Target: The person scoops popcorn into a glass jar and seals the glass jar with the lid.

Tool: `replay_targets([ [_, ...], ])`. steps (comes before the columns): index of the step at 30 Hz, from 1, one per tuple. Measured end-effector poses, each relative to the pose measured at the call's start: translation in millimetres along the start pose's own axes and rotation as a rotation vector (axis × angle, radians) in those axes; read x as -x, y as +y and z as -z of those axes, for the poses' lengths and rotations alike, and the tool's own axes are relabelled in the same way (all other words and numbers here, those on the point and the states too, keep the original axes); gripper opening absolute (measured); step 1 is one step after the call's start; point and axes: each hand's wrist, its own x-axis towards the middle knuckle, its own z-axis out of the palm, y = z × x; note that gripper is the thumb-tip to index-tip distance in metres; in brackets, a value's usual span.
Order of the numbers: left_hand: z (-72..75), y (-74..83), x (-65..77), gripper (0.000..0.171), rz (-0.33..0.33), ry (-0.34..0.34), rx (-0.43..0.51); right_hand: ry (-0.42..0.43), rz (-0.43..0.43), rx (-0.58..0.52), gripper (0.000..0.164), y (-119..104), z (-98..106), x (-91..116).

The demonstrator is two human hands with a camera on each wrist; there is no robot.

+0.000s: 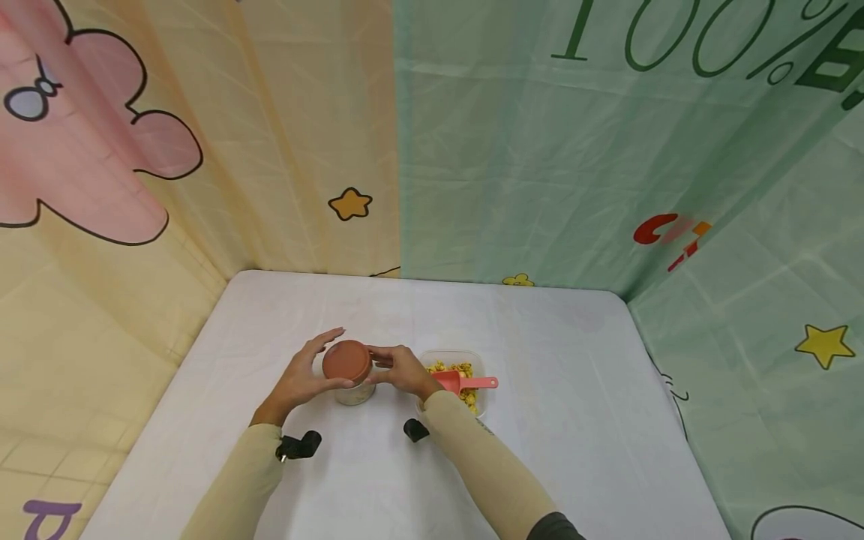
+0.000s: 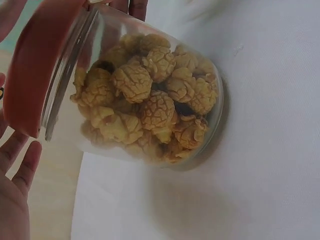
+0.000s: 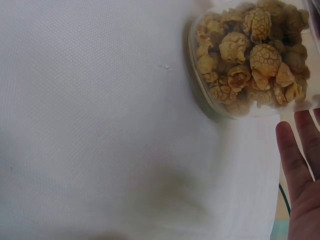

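Note:
An upright clear jar [image 1: 355,395] stands on the white table, holding caramel-coloured popcorn [image 2: 160,110]. Its round orange-brown lid [image 1: 347,361] sits at the mouth, and the glass rim shows just under it in the left wrist view. My left hand [image 1: 300,381] spans the lid, thumb along the near edge and fingers spread on the far side. From the right, my right hand [image 1: 403,370] holds the lid's edge between thumb and fingers. In the right wrist view, its fingers [image 3: 295,160] lie beside the jar's upper part.
Right of the jar, partly behind my right wrist, is a clear plastic tub [image 1: 466,355] of popcorn. A pink scoop [image 1: 479,382] lies across it, handle pointing right. Printed curtains [image 1: 472,150] hang around the white table [image 1: 574,420].

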Motion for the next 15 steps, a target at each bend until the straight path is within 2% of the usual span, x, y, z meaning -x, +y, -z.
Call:
replay_targets([
  [9,-0.6,-5.6,5.7,0.098,0.119,0.004,0.090,-0.012,-0.018,0.007,0.060,0,1,2],
  [11,-1.1,-6.9,6.8,0.099,0.130,0.000,0.111,-0.016,-0.026,0.010,0.060,0,1,2],
  [15,-3.3,-11.5,8.5,0.100,0.109,0.004,0.174,-0.008,-0.025,0.007,0.060,0,0,1],
])
